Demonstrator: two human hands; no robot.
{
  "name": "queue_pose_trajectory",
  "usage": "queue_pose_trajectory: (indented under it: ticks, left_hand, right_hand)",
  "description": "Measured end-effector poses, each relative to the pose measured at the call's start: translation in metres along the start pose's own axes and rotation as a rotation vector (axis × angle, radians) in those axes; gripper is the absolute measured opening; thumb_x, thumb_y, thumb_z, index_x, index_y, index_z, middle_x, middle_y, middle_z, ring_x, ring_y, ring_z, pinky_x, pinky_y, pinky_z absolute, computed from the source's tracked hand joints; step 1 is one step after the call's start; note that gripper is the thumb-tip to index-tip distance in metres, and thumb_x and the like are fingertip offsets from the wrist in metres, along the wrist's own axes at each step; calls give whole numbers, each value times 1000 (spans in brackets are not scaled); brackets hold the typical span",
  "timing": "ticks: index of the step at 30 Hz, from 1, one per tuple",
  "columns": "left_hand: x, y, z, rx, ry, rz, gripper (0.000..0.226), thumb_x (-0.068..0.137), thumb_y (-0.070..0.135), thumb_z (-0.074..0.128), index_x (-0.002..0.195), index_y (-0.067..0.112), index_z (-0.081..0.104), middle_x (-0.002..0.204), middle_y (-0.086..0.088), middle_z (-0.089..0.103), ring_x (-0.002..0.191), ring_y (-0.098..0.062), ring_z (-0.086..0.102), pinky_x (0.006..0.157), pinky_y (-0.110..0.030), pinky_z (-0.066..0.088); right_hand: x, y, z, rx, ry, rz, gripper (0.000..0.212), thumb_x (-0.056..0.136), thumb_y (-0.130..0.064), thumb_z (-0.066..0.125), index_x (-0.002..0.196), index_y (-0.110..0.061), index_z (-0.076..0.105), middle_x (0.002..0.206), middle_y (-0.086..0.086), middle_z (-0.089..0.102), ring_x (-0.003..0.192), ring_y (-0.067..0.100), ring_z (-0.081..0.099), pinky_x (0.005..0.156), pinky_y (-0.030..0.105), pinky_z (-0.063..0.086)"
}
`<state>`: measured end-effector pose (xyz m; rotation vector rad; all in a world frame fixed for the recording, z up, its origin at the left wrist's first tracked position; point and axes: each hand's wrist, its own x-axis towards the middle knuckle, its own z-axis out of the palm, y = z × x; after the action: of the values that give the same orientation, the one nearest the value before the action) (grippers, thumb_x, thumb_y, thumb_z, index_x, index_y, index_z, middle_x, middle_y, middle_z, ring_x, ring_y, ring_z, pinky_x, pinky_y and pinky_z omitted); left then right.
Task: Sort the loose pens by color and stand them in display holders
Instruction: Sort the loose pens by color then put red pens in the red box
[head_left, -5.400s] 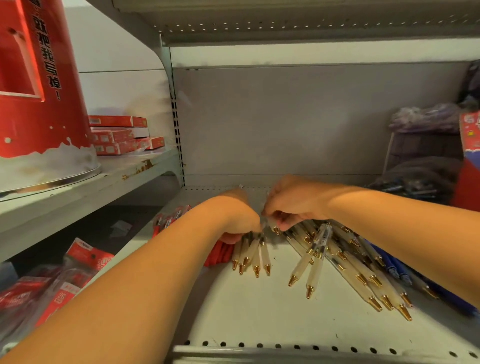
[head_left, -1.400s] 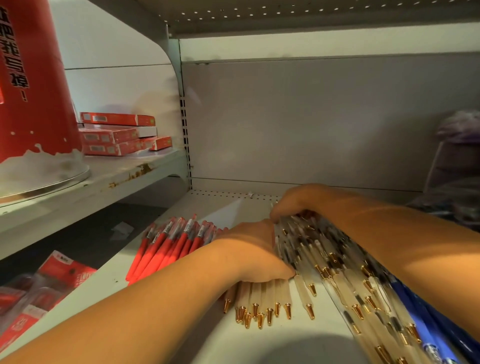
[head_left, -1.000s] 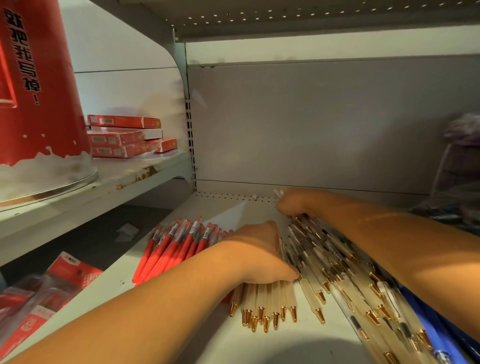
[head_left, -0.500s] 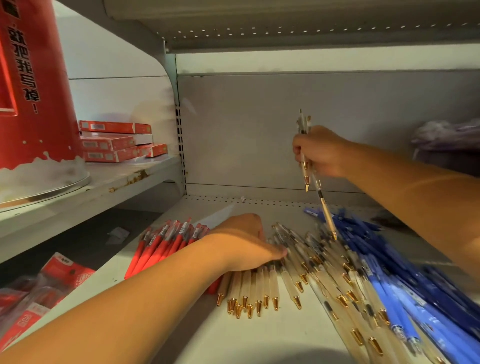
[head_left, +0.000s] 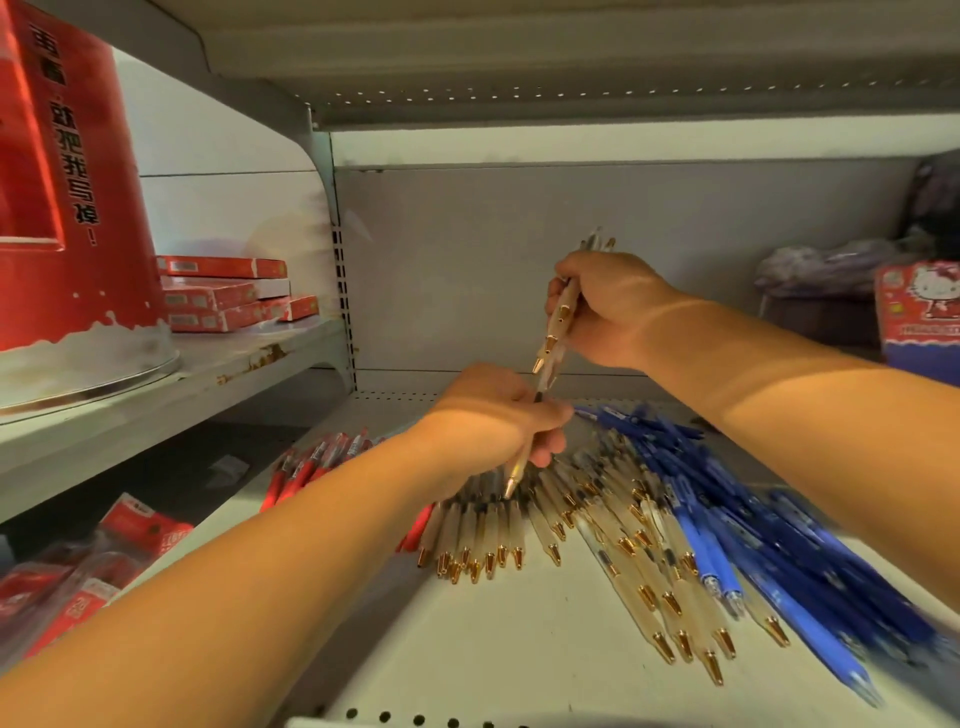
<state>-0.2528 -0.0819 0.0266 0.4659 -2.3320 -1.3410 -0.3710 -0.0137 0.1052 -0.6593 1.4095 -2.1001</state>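
A pale metal shelf (head_left: 519, 649) fills the view, with a big red display drum (head_left: 67, 208) on the neighbouring shelf to the left. On the shelf's right side lies a wide heap of blue pens (head_left: 753, 530), and beside it, towards the middle, a fan of clear pens (head_left: 639, 571) with gold tips. Left of those sits a tidy row of clear pens (head_left: 478, 535) lined up tip to tip, then a bunch of red pens (head_left: 301, 473) partly hidden by the left forearm. Stacked red boxes (head_left: 218, 296) sit behind the drum. The right hand (head_left: 608, 312) is raised above the pile, fingers curled round a few clear pens (head_left: 558, 325) that point down and left. The left hand (head_left: 493, 421), lower and just over the tidy row, grips a single clear pen (head_left: 517, 467) with its gold tip down.
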Motion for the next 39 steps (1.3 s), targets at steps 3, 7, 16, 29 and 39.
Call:
queue_pose_trajectory:
  ticks: [3, 7, 16, 29, 39]
  left_hand:
    - [-4, -6, -15, 147, -87, -166, 27, 86, 36, 72, 82, 10, 68, 60, 4, 68, 49, -6, 61, 49, -13, 47]
    - [-2, -14, -31, 467, -93, -307, 43, 81, 49, 74, 62, 17, 52, 46, 5, 48, 36, -12, 43, 45, -17, 44]
    - [9, -22, -13, 499, -83, -407, 27, 87, 27, 75, 94, 4, 62, 83, -7, 70, 51, -10, 67, 55, -22, 59]
    - [24, -23, -9, 832, -109, -264, 42, 86, 54, 66, 84, 15, 50, 73, 2, 52, 62, -11, 52, 47, -23, 41]
    - [31, -22, -6, 1032, -254, -119, 77, 88, 66, 53, 151, 28, 30, 147, -1, 45, 131, -25, 43, 109, -45, 35]
  right_hand:
    - [-1, -7, -24, -73, 102, -19, 13, 99, -5, 46, 89, -11, 52, 72, 4, 48, 59, 13, 44, 56, 26, 42]
    - [-8, 15, -48, -501, 62, 186, 12, 95, -2, 49, 84, -5, 53, 68, 4, 47, 52, 12, 42, 45, 24, 39]
    - [-32, 80, -19, -972, -422, 409, 13, 100, -14, 53, 106, -3, 56, 90, 8, 61, 57, 11, 52, 62, 22, 52]
    - [-19, 49, -54, -1288, -233, 121, 12, 95, -18, 60, 97, -8, 65, 80, 6, 69, 58, 11, 66, 51, 21, 54]
    - [-17, 60, -86, -1745, -271, 242, 47, 86, -69, 52, 68, -30, 34, 73, -5, 41, 68, 14, 56, 54, 23, 54]
